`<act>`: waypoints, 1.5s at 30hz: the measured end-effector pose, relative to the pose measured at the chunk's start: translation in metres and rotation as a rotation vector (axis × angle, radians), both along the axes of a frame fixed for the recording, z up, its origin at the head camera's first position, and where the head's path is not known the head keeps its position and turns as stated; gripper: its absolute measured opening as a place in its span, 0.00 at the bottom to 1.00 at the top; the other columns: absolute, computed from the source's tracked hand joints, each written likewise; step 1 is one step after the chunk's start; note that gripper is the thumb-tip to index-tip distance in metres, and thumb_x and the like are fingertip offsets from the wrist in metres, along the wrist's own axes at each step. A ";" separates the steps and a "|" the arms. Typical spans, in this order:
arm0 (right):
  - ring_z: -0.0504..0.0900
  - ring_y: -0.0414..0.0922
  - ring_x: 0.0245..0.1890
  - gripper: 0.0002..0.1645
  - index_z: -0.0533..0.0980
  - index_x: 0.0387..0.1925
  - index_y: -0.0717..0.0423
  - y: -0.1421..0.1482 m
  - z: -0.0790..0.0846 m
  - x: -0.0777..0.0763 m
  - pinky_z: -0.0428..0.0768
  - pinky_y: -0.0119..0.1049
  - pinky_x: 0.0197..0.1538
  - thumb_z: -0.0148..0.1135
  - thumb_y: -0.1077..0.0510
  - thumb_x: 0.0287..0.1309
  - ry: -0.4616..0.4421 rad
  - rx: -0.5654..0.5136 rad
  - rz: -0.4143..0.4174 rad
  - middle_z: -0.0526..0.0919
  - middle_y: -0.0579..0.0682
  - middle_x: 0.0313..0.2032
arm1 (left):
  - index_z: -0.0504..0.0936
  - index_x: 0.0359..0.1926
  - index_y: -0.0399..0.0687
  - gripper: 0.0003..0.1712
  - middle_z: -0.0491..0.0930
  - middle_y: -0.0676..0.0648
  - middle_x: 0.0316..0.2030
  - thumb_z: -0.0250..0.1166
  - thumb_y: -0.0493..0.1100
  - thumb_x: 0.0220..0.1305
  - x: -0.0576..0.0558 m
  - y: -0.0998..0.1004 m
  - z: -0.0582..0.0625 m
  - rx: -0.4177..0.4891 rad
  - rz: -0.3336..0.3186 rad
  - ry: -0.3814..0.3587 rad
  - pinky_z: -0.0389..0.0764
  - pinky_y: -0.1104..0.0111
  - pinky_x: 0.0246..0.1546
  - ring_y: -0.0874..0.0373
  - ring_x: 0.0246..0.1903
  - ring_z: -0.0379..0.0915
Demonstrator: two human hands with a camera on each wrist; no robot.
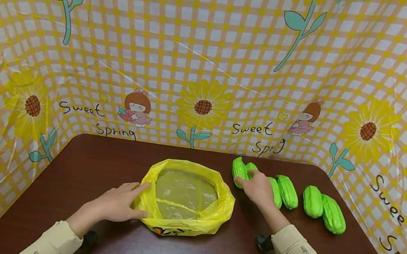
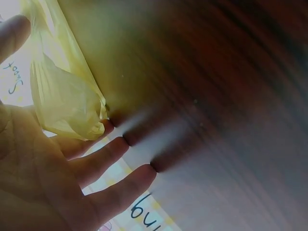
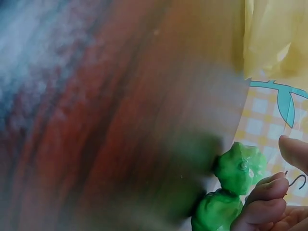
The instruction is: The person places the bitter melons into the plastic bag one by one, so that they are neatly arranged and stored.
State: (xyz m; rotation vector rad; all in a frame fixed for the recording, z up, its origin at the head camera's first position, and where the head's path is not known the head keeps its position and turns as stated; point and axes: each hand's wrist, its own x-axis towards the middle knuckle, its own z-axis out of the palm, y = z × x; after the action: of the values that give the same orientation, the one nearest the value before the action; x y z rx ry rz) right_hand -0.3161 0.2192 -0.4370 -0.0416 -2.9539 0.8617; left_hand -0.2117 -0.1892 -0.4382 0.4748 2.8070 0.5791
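A yellow plastic bag [image 1: 224,213] stands on the table with its mouth spread wide. My left hand [image 1: 119,202] rests against the bag's left side, thumb and fingers apart; in the left wrist view the fingers stretch out beside the bag [image 2: 67,96]. To the right of the bag, my right hand [image 1: 260,190] reaches over the leftmost pair of green bitter melons [image 1: 238,169], its fingers near them and partly covering one. The right wrist view has two bitter melons [image 3: 240,166] beside the fingers, with the thumb held apart; whether a fingertip touches one is hard to tell.
Behind the right wrist lies a second pair of bitter melons [image 1: 287,192], partly hidden. Farther right sits a third pair [image 1: 333,214]. The dark brown table [image 1: 104,156] is bordered at the back and sides by a checked, flower-printed cloth [image 1: 167,51].
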 end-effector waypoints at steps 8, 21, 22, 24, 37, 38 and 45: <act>0.84 0.60 0.45 0.43 0.71 0.66 0.69 -0.001 -0.002 -0.002 0.82 0.51 0.42 0.66 0.41 0.63 -0.007 0.041 -0.002 0.80 0.68 0.57 | 0.59 0.78 0.58 0.50 0.59 0.36 0.74 0.66 0.68 0.61 0.000 -0.001 -0.001 -0.026 -0.001 0.004 0.59 0.33 0.64 0.37 0.74 0.54; 0.82 0.65 0.50 0.38 0.74 0.64 0.65 -0.005 0.001 -0.001 0.81 0.56 0.46 0.68 0.43 0.61 -0.011 0.083 -0.053 0.79 0.67 0.59 | 0.60 0.78 0.59 0.48 0.58 0.36 0.75 0.66 0.67 0.62 0.000 0.001 0.000 -0.049 -0.001 -0.009 0.57 0.32 0.64 0.38 0.75 0.52; 0.82 0.65 0.50 0.38 0.74 0.64 0.65 -0.006 0.000 -0.002 0.81 0.56 0.46 0.68 0.44 0.60 -0.010 0.087 -0.054 0.80 0.67 0.58 | 0.61 0.78 0.59 0.48 0.58 0.36 0.75 0.66 0.67 0.62 0.000 0.001 0.000 -0.050 0.001 -0.013 0.57 0.32 0.64 0.38 0.75 0.52; 0.82 0.65 0.50 0.37 0.75 0.63 0.65 -0.006 -0.001 -0.003 0.81 0.57 0.46 0.68 0.44 0.60 -0.002 0.093 -0.053 0.80 0.67 0.58 | 0.61 0.77 0.59 0.48 0.57 0.37 0.75 0.67 0.67 0.61 0.001 0.001 0.001 -0.052 0.005 -0.017 0.57 0.31 0.64 0.38 0.75 0.52; 0.83 0.63 0.47 0.38 0.77 0.61 0.64 -0.006 -0.003 -0.004 0.82 0.55 0.43 0.72 0.45 0.57 0.009 0.101 -0.047 0.81 0.67 0.56 | 0.60 0.78 0.57 0.48 0.57 0.36 0.75 0.66 0.66 0.63 0.001 0.002 0.002 -0.059 0.000 -0.023 0.56 0.31 0.65 0.37 0.75 0.51; 0.83 0.63 0.47 0.38 0.77 0.61 0.64 -0.006 -0.003 -0.004 0.82 0.55 0.43 0.72 0.45 0.56 0.007 0.104 -0.046 0.81 0.67 0.56 | 0.61 0.77 0.58 0.48 0.57 0.36 0.75 0.66 0.66 0.62 0.001 0.002 0.002 -0.059 0.004 -0.021 0.56 0.32 0.65 0.38 0.75 0.52; 0.78 0.50 0.24 0.17 0.82 0.35 0.59 -0.006 -0.002 -0.005 0.74 0.41 0.25 0.70 0.49 0.56 0.009 0.094 -0.047 0.82 0.57 0.27 | 0.61 0.77 0.59 0.47 0.57 0.36 0.76 0.66 0.67 0.62 0.000 0.003 -0.002 -0.088 0.000 -0.008 0.58 0.32 0.64 0.38 0.75 0.52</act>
State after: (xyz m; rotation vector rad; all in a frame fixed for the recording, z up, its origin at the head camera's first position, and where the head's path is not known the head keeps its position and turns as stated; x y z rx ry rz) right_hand -0.3215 0.2130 -0.4393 -0.1024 -2.9680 0.7139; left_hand -0.2113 -0.1864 -0.4400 0.4534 2.8109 0.4545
